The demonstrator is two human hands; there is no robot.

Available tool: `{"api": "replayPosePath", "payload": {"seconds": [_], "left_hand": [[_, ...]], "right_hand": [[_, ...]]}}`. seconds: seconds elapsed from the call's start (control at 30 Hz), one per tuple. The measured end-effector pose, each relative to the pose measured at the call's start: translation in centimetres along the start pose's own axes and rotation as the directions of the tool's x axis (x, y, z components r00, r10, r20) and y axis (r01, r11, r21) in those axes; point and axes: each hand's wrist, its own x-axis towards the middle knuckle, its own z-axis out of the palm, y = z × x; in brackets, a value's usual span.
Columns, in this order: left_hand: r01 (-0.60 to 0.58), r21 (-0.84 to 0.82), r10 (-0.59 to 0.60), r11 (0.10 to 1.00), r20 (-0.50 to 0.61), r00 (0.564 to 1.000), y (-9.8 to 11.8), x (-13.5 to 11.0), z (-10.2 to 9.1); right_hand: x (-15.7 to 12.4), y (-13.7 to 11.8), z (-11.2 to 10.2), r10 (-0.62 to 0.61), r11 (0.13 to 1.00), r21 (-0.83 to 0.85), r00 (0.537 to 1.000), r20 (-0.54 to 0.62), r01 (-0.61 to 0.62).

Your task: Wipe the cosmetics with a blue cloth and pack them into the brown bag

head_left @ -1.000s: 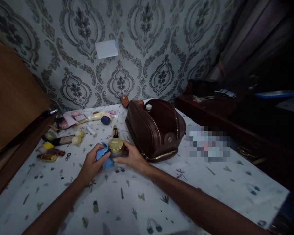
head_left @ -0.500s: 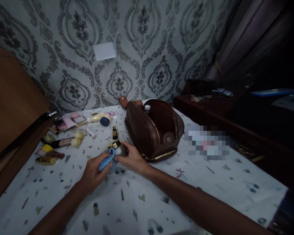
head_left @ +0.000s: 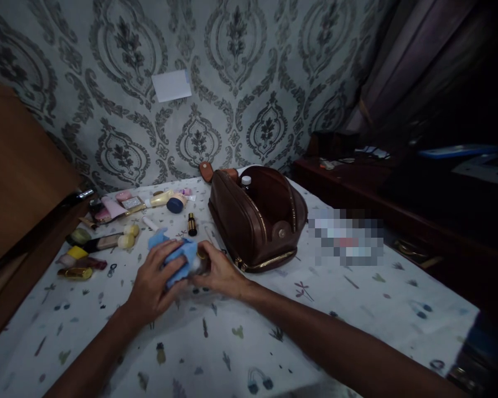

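My left hand (head_left: 156, 276) is closed on a blue cloth (head_left: 178, 266), pressing it over the left side of a jar (head_left: 200, 260). The jar is pale with a gold lid, mostly covered by cloth and fingers. Around its right side wrap the fingers of my right hand (head_left: 221, 272). Just behind the hands a small black-and-gold bottle (head_left: 192, 225) stands on the patterned sheet (head_left: 216, 342). To the right sits a brown toiletry bag (head_left: 249, 221), unzipped wide, with a white-capped bottle (head_left: 246, 181) inside.
Several cosmetics lie at the left, among them a gold tube (head_left: 75, 273), a pink tube (head_left: 113, 207) and a navy-capped item (head_left: 175, 205). A wooden panel (head_left: 20, 177) borders the left side. A dark drawer unit (head_left: 357, 199) flanks the right. A patterned wall (head_left: 216, 72) rises behind.
The blue cloth, bunched in my left hand before, now spreads over the jar and hides most of its gold lid. My right hand keeps its hold. The view has shifted slightly.
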Motion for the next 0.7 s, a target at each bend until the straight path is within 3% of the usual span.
{"api": "replayPosePath", "payload": {"seconds": [0.1, 0.23, 0.43, 0.7], "left_hand": [[0.012, 0.002, -0.012, 1.0, 0.13, 0.991, -0.2, -0.1, 0.8], [0.206, -0.041, -0.196, 0.978, 0.176, 0.965, 0.2, -0.2, 1.2], [0.512, -0.176, -0.47, 0.841, 0.233, 0.851, 0.8, 0.2, 0.8], [0.665, -0.261, -0.582, 0.7, 0.332, 0.742, 1.0, 1.1, 0.3]], "right_hand": [[-0.3, -0.5, 0.1, -0.068, 0.986, -0.15, 0.997, 0.03, 0.072], [-0.5, -0.5, 0.3, -0.14, 0.954, -0.259, 0.989, 0.049, 0.148], [-0.6, 0.1, 0.6, -0.144, 0.937, -0.312, 0.988, 0.055, 0.154], [-0.6, 0.3, 0.6, -0.172, 0.94, -0.287, 0.983, 0.064, 0.183]]}}
